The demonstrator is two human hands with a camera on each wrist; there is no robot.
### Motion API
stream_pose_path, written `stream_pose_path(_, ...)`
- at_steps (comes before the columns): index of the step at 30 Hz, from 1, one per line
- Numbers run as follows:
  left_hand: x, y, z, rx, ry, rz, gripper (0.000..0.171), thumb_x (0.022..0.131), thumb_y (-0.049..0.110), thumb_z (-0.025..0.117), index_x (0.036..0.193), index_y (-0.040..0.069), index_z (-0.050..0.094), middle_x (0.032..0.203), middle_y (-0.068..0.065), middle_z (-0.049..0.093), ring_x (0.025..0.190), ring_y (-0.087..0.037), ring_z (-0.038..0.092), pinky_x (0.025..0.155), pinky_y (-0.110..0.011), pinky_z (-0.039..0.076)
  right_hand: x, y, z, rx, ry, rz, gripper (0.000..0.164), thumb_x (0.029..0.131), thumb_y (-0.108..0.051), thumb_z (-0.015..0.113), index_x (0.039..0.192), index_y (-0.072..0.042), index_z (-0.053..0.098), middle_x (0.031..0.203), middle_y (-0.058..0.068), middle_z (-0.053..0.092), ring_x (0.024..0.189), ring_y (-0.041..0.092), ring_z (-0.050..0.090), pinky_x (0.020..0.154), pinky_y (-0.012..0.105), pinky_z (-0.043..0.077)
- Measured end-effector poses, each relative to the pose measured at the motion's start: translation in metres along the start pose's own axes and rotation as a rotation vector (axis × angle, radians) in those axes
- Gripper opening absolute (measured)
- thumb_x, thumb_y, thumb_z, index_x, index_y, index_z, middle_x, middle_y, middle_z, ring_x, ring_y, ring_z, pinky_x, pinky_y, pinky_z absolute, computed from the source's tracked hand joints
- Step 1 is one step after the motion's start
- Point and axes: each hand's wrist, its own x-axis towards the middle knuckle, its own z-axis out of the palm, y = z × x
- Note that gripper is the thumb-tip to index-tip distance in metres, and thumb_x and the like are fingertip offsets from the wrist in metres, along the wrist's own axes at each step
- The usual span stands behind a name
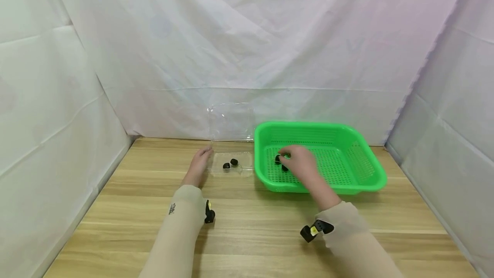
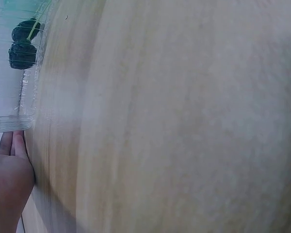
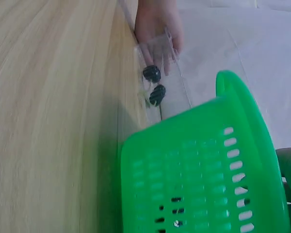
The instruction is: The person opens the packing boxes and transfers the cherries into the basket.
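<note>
My left hand (image 1: 199, 163) rests at the left side of a clear plastic box (image 1: 216, 171), its straight fingers against the box's edge. The box's lid (image 1: 231, 121) stands raised behind it. Inside lie two small black lumpy pieces, a left one (image 1: 226, 165) and a right one (image 1: 234, 161); in the left wrist view a thin greenish stem crosses the black pieces (image 2: 23, 55). Over the green basket (image 1: 324, 188), my right hand (image 1: 302, 164) pinches another small black piece (image 1: 278, 159) between thumb and fingertips. A further black piece (image 1: 284, 168) shows just below those fingers.
The basket has slotted walls and a high rim, and stands right beside the box on the wooden table (image 1: 247, 235). White cloth (image 1: 270, 46) hangs behind the table and along both sides.
</note>
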Motion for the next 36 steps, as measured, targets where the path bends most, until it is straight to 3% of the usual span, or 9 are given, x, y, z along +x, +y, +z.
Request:
stream_pose_path(12,0.001,0.0,0.0,-0.01,-0.014,-0.009,0.055,0.103,0.039,0.043,0.15,0.013,0.036,0.155,-0.009,0.031,0.142,-0.033,0.025,0.116,-0.053,0.018,0.012,-0.029,0.019,0.014,0.029,-0.066,0.016,0.088,-0.013,0.07,0.102,-0.013,0.077,0.102,0.002,0.073,0.088,0.021,0.068,0.059,0.032,0.054)
stream_pose_path(20,0.002,-0.001,-0.001,-0.018,-0.005,-0.005,0.052,0.103,0.037,0.043,0.149,0.013,0.037,0.155,-0.009,0.032,0.142,-0.032,0.026,0.116,-0.052,0.018,0.018,-0.045,0.032,0.037,0.024,-0.079,0.015,0.088,-0.015,0.072,0.101,-0.014,0.077,0.105,0.001,0.072,0.102,0.024,0.065,0.083,0.04,0.055)
stream_pose_path(25,0.002,0.0,0.0,-0.027,0.007,0.001,0.05,0.104,0.034,0.042,0.148,0.008,0.038,0.153,-0.012,0.033,0.14,-0.032,0.028,0.116,-0.05,0.019,0.02,-0.054,0.039,0.032,0.03,-0.138,0.014,0.086,-0.012,0.073,0.1,-0.013,0.077,0.101,0.001,0.073,0.1,0.024,0.064,0.092,0.04,0.05)
stream_pose_path(31,0.002,0.001,0.0,-0.02,0.02,0.001,0.05,0.104,0.034,0.042,0.146,0.008,0.04,0.153,-0.012,0.034,0.141,-0.032,0.027,0.116,-0.05,0.019,0.024,-0.063,0.048,-0.042,0.029,-0.238,0.013,0.086,-0.012,0.072,0.098,-0.014,0.078,0.097,-0.001,0.073,0.095,0.022,0.064,0.096,0.045,0.047)
stream_pose_path(36,-0.002,0.003,0.001,-0.013,0.01,0.002,0.051,0.104,0.035,0.042,0.147,0.009,0.039,0.153,-0.011,0.034,0.14,-0.032,0.028,0.116,-0.05,0.019,0.025,-0.069,0.053,-0.035,0.021,-0.27,0.013,0.085,-0.01,0.072,0.097,-0.013,0.078,0.095,0.0,0.074,0.095,0.023,0.064,0.093,0.044,0.048)
